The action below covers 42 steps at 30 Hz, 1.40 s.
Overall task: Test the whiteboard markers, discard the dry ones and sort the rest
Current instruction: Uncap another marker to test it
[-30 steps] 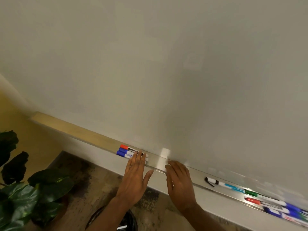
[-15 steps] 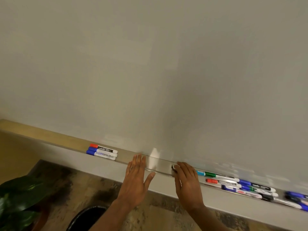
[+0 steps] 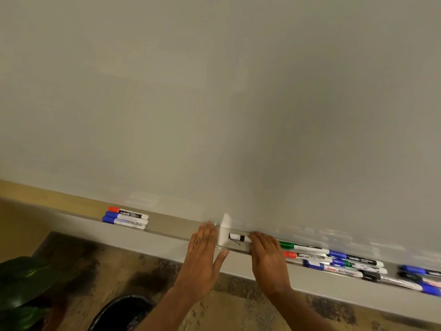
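Note:
A blank whiteboard (image 3: 214, 103) fills the view, with a long grey tray (image 3: 171, 226) under it. One red-capped marker (image 3: 128, 213) and two blue-capped markers (image 3: 124, 220) lie side by side at the tray's left. My left hand (image 3: 202, 256) is flat with straight fingers and its fingertips at the tray's front edge, holding nothing. My right hand (image 3: 267, 256) lies over a white marker with a black cap (image 3: 237, 237); only the cap end shows. To its right lies a pile of several markers (image 3: 334, 259) with green, red, blue and black caps.
A black waste bin (image 3: 124, 314) stands on the floor below my left arm. Dark green plant leaves (image 3: 21, 290) fill the lower left corner. More markers (image 3: 420, 275) lie at the tray's far right.
Both hands have slid right along the tray, away from the three markers at the left. My right hand has come to lie over the black-capped marker.

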Motion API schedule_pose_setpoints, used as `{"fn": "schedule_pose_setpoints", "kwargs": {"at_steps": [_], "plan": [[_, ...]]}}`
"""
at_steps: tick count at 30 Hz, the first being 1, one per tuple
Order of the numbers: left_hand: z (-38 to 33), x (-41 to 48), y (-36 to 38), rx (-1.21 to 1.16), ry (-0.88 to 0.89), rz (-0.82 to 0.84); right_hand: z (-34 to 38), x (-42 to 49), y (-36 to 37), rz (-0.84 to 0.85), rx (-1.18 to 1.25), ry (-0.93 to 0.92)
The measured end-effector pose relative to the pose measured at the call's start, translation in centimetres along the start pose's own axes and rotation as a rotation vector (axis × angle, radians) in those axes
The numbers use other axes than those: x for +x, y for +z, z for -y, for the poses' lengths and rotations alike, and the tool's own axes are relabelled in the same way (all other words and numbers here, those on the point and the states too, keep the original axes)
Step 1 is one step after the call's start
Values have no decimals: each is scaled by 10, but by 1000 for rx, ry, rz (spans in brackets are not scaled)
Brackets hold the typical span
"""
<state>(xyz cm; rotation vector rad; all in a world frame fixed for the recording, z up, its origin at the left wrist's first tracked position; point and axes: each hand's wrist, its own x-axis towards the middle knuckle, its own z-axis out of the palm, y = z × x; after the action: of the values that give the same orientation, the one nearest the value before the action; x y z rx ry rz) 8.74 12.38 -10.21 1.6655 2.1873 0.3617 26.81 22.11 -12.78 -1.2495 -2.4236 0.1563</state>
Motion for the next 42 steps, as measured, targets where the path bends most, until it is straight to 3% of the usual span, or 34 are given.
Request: {"fn": "schedule_pose_setpoints", "kwargs": {"at_steps": [7,11,14,19,23,27,31,42], "plan": [[-3,7,13,-26,36,-9,-4,9,3,15,-2,-31],[-7,8,10,-131,67,-121,-2,10,2,-56,56,-60],[-17,6,-2,-349,-11,-284,9,12,-10,-135,124,-56],[-56,7,-56,-943,-171,-338,41,17,-54,-209,378,51],[-92,4,-114,-1210,-111,-274,69,27,-115,-179,790,178],[-135,-8,-173,-1378,-20,-173,87,40,-193,-184,998,204],[-179,-17,-223,-1416,111,-142,89,50,-259,-177,1064,202],[-287,-46,-295,-1183,363,-144,80,56,-398,-205,1238,247]]}}
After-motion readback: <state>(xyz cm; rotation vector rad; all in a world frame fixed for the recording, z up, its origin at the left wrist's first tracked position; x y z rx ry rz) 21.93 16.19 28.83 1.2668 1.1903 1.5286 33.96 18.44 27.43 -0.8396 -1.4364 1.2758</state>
